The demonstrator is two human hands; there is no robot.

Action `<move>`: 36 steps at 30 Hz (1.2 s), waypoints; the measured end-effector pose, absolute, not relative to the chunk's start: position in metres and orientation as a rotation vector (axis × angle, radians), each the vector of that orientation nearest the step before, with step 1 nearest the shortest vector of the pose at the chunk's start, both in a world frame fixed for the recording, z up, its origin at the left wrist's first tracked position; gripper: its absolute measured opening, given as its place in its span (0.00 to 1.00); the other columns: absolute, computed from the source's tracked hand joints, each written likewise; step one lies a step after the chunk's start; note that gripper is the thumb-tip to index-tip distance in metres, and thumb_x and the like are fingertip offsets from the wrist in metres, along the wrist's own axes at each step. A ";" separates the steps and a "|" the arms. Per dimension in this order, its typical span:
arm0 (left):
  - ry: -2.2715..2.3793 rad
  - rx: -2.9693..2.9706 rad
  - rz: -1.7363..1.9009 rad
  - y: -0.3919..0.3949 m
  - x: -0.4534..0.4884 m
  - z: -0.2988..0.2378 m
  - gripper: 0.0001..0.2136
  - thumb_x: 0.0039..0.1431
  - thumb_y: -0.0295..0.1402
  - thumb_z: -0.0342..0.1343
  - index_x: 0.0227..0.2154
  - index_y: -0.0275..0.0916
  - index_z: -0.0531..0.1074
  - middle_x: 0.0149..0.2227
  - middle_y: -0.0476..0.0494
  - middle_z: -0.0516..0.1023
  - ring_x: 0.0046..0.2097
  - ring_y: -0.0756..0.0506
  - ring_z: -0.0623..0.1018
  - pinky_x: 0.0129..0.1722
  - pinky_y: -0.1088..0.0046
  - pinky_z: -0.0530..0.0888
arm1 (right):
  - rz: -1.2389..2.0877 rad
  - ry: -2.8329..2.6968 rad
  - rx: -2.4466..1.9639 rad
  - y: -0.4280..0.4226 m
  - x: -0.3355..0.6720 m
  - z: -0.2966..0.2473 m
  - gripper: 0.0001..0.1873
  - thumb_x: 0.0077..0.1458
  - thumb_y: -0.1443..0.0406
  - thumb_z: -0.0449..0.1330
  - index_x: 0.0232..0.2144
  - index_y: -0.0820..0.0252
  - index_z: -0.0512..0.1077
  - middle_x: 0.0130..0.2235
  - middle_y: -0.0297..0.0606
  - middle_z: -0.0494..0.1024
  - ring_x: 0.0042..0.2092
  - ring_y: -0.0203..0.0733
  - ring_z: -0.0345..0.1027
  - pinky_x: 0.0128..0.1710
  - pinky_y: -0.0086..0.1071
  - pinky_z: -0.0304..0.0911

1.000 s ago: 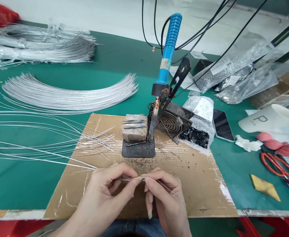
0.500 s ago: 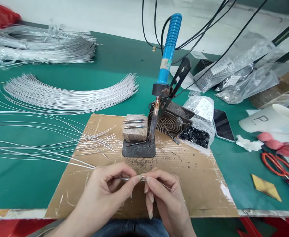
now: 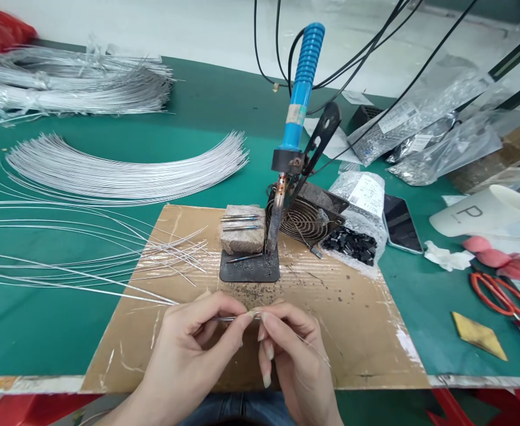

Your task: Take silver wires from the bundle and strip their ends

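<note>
My left hand (image 3: 202, 343) pinches thin wires (image 3: 153, 297) whose white lengths trail off to the left; their tips come out between thumb and forefinger. Right beside it, fingertips almost touching, my right hand (image 3: 293, 343) pinches a fine thin strand (image 3: 312, 347) that runs back across its palm side. Where the two meet is mostly covered by the fingers. Just beyond stands a blue-handled soldering iron (image 3: 302, 89), fixed tip-down in a stand with a black base plate (image 3: 246, 271). A worn block (image 3: 242, 236) with several thin metal bits on top sits on that base.
Cardboard (image 3: 361, 343) lies under my hands. Loose wires (image 3: 86, 231) and a curved wire bundle (image 3: 131, 174) lie left. A round-grilled fan (image 3: 304, 222), a bag of black parts (image 3: 352, 245), a phone (image 3: 401, 222), a mug (image 3: 481, 214) and red-handled scissors (image 3: 499, 296) are on the right.
Both hands keep their pinch at nearly the same spot. The right hand's fingers have shifted slightly left and up; the rest of the table looks the same.
</note>
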State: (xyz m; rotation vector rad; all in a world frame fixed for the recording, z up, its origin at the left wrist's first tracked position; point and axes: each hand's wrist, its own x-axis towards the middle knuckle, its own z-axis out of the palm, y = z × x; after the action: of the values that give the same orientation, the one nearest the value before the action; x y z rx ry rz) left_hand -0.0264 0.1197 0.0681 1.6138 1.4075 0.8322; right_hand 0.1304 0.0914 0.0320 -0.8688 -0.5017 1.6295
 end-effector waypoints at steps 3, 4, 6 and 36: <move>1.413 1.609 0.867 0.116 -0.025 0.064 0.10 0.63 0.35 0.60 0.27 0.40 0.80 0.20 0.53 0.70 0.22 0.52 0.63 0.22 0.78 0.61 | 1.617 -0.482 -0.858 0.091 0.127 0.031 0.09 0.61 0.59 0.71 0.33 0.57 0.85 0.25 0.29 0.72 0.18 0.27 0.66 0.17 0.19 0.60; 1.413 1.594 0.874 0.115 -0.025 0.063 0.10 0.63 0.35 0.60 0.27 0.40 0.80 0.21 0.53 0.72 0.22 0.52 0.64 0.22 0.78 0.61 | 1.612 -0.473 -0.861 0.091 0.126 0.031 0.09 0.61 0.59 0.71 0.33 0.57 0.85 0.25 0.29 0.72 0.18 0.27 0.66 0.17 0.19 0.60; 1.424 1.525 0.880 0.113 -0.022 0.063 0.10 0.63 0.36 0.60 0.27 0.40 0.80 0.22 0.52 0.74 0.23 0.52 0.66 0.23 0.79 0.62 | 1.589 -0.452 -0.869 0.090 0.123 0.032 0.09 0.61 0.59 0.71 0.33 0.57 0.85 0.24 0.29 0.71 0.17 0.26 0.64 0.16 0.18 0.60; 1.308 1.246 0.898 0.120 -0.020 0.068 0.10 0.59 0.38 0.64 0.25 0.38 0.80 0.20 0.51 0.73 0.22 0.54 0.65 0.22 0.85 0.61 | 1.426 -0.686 -0.876 0.085 0.128 0.023 0.12 0.70 0.57 0.62 0.45 0.53 0.85 0.32 0.34 0.77 0.22 0.30 0.70 0.21 0.24 0.63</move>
State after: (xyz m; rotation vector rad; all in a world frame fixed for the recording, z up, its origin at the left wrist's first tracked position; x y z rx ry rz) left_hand -0.0204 0.1201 0.0676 1.2455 1.3081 0.8980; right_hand 0.1284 0.0848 0.0231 -0.8765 -0.6864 1.4257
